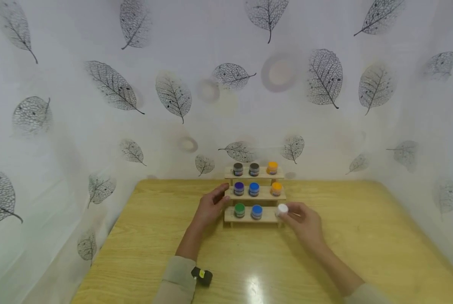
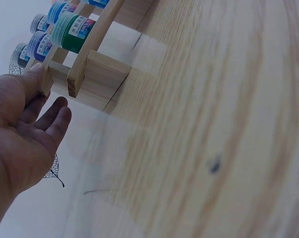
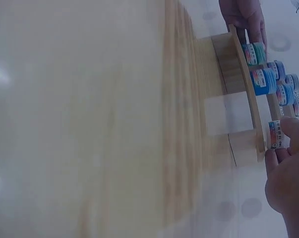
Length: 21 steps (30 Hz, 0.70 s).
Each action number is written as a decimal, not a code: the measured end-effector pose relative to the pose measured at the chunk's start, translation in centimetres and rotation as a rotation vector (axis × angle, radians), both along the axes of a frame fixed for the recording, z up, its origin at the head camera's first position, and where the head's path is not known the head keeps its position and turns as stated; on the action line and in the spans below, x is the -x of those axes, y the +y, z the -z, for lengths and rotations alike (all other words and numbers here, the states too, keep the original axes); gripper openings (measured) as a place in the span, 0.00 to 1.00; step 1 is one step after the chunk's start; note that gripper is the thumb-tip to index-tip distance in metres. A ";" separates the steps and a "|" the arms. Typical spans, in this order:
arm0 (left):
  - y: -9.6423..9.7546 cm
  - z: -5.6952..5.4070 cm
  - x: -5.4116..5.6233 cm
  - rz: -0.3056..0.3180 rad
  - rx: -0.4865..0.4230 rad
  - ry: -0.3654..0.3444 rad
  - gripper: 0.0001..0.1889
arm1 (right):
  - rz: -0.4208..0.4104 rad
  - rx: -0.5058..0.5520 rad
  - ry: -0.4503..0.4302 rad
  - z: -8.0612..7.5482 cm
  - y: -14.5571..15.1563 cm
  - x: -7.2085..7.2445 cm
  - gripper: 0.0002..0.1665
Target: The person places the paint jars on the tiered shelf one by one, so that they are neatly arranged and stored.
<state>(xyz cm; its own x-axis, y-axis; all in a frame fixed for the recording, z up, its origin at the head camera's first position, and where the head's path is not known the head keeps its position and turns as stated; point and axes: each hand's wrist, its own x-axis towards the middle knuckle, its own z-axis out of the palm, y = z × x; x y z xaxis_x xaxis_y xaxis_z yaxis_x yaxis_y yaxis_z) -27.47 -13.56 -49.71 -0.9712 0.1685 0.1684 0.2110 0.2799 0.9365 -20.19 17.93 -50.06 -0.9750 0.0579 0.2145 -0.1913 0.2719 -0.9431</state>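
Observation:
A three-tier wooden rack [image 1: 257, 217] stands on the table with small paint jars along its steps. My left hand [image 1: 210, 207] is at the rack's left end, thumb and fingers holding the end of the middle step; in the left wrist view the hand [image 2: 25, 119] shows its lower fingers bent and off the wood. A white-lidded paint jar [image 1: 282, 209] is pinched in my right hand [image 1: 306, 223] at the right end of the bottom step. The right wrist view shows the jar's label [image 3: 275, 134] between thumb and fingers. Beside it are a blue jar [image 1: 257, 212] and a green jar [image 1: 239, 210].
The middle step bears a purple jar [image 1: 239, 188], a blue jar [image 1: 254, 189] and an orange jar [image 1: 276, 188]. On top are two dark jars and an orange jar [image 1: 272, 167]. A leaf-printed curtain [image 1: 226, 118] hangs behind the yellowish wooden table [image 1: 154, 236].

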 end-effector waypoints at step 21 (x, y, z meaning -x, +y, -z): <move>0.4 -0.3 -0.2 0.026 0.035 -0.003 0.24 | 0.041 -0.133 0.048 0.3 -0.4 0.0 0.23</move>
